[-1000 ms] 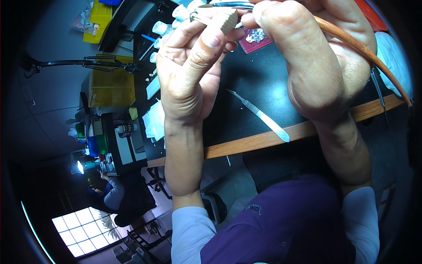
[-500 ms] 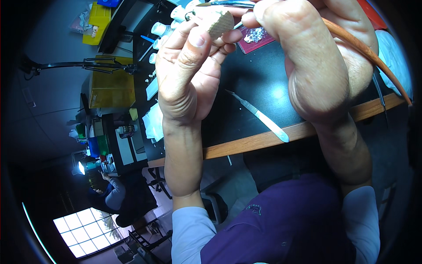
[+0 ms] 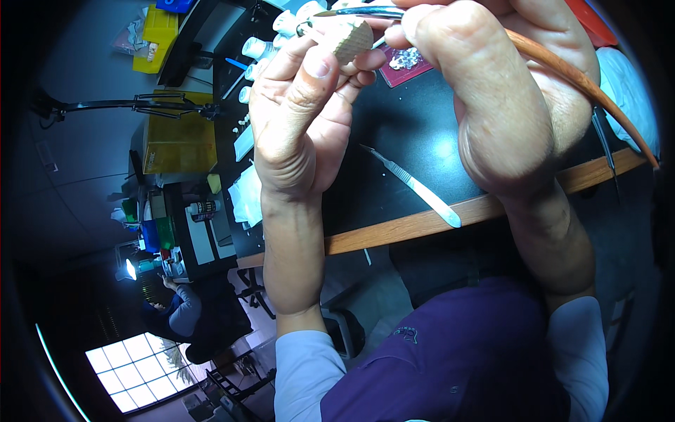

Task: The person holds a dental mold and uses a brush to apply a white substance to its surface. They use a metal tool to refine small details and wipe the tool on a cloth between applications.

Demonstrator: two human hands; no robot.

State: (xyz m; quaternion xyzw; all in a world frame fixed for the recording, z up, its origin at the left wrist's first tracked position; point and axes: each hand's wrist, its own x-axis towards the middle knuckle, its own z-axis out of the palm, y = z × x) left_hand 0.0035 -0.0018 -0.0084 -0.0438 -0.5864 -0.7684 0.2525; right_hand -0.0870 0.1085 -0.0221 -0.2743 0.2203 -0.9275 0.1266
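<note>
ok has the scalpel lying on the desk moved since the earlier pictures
No. The scalpel lies as before against the desk's wooden edge: its handle end still overlaps the same stretch, blade pointing away from the person.

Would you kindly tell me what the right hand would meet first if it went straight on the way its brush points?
The right hand would probably meet the beige block in the left hand first, though depth is unclear and it might pass over.

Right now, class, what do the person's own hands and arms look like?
The left hand and right hand are ungloved, with no watch or bracelet showing. The forearms are bare below pale blue-grey sleeves, which look plain where they show.
</note>
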